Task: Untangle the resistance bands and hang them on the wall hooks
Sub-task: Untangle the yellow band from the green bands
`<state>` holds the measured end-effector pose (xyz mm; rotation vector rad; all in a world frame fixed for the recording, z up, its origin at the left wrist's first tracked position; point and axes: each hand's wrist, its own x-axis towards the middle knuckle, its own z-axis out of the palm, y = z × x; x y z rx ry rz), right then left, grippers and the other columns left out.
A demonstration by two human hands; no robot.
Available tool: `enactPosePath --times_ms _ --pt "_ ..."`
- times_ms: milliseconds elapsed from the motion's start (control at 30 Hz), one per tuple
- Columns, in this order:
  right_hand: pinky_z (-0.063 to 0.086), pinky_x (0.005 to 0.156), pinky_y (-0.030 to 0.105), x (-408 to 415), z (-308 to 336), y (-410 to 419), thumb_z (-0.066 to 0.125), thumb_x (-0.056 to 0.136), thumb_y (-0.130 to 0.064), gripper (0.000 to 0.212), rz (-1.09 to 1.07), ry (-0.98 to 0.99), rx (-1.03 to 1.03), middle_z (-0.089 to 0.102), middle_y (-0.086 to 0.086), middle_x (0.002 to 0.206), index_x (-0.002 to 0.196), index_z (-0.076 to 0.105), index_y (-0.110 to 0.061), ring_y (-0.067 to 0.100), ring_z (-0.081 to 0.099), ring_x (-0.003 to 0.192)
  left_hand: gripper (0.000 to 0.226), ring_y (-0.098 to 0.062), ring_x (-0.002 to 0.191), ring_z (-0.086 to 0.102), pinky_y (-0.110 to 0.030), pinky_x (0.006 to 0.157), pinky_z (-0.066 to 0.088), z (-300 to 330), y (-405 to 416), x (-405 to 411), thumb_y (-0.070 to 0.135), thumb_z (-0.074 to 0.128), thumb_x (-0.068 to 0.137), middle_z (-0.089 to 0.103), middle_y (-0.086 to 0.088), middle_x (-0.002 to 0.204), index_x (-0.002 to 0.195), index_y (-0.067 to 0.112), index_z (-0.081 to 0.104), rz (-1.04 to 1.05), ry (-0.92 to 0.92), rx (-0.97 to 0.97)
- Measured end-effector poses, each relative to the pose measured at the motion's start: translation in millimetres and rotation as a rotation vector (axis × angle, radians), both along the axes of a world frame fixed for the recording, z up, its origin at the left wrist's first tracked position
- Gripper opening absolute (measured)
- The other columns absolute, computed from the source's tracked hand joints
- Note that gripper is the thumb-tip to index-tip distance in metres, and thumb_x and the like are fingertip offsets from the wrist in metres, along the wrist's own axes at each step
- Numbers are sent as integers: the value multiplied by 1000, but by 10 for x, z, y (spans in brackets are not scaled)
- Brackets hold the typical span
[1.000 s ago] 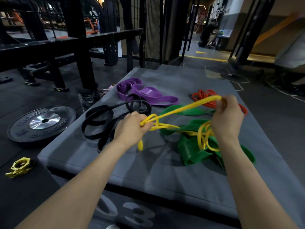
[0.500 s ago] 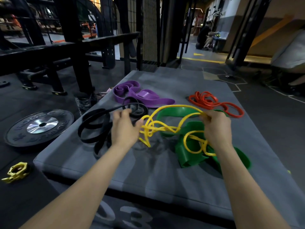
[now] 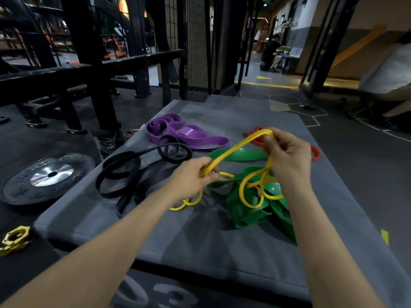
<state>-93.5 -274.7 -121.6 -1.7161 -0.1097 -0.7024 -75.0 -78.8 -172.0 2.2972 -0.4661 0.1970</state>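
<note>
My right hand [image 3: 289, 156] has lifted yellow band [image 3: 235, 150] taut again; left hand [image 3: 191, 176] pinches other end. Both grips clamped. Loops still snag green band [image 3: 249, 210] on tabletop [image 3: 200, 241]; untangling unfinished.

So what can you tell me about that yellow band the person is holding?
The yellow band is a thin, rubbery-looking loop, still tangled. Both hands grip it: the left hand holds one end low, the right hand lifts a bend higher, so a doubled stretch runs taut between them. Below the right hand it hangs in loose coils over the crumpled green band. A small loop trails under the left hand onto the grey mat.
</note>
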Motion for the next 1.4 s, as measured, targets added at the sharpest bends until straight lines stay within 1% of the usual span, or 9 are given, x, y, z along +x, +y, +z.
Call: enactPosePath --times_ms 133,233,400,533,700,800,967,1267,1400 --pt "43 60 23 43 51 -123 59 89 -10 15 -144 -28 208 59 -3 67 87 69 -21 7 50 64 12 -13 64 50 -29 65 40 339 318 90 25 68 83 57 -3 69 78 15 62 -22 149 -29" --pt "38 60 31 64 15 -102 62 86 -14 19 -129 40 23 53 -2 58 71 68 -23 13 46 61 5 -10 63 63 -23 61 53 665 311 62 13 61 88 62 -8 77 83 12 63 -12 311 -392" --pt "35 59 28 -60 25 117 67 83 -16 8 -78 107 -310 57 14 62 82 72 -9 17 45 61 2 -2 57 67 -15 56 54 1085 100 23 13 58 89 65 -2 81 89 14 59 36 392 -877" --pt "41 58 31 -83 87 348 68 83 -19 12 140 136 -168 55 8 58 72 70 -13 14 46 58 3 -8 63 68 -17 58 56 1217 -47 -65 12 61 87 69 -1 72 88 10 62 -16 386 -869" --pt "36 71 22 -95 123 461 64 86 -18 5 151 80 -279 46 2 90 87 69 -19 14 48 81 5 -10 61 67 -18 58 56 1189 -106 -96 11 60 87 69 -2 70 84 10 64 -8 389 -891" --pt "38 61 23 -117 152 448 63 87 -19 13 249 127 -339 55 -4 72 77 63 -25 8 50 65 6 -8 54 67 -18 57 57 1140 -51 -101 10 60 87 69 2 59 83 8 63 21 392 -925" --pt "38 61 36 -61 59 304 64 87 -20 20 -1 122 -454 56 14 66 75 61 -4 32 54 69 6 -15 66 65 -22 57 58 1235 257 50 8 63 85 64 -8 75 88 4 61 270 253 -1194" --pt "34 61 34 -10 34 182 64 84 -12 10 -151 59 -586 61 18 75 79 69 -4 32 56 73 17 -14 59 54 -20 52 49 1068 545 115 21 64 87 59 -4 67 71 16 62 434 92 -701" --pt "34 63 32 3 -65 140 65 84 -22 11 -215 134 -639 61 18 82 84 70 -12 37 56 84 18 -11 61 56 -18 49 45 953 473 66 18 60 90 59 -7 74 73 17 58 308 264 -514"
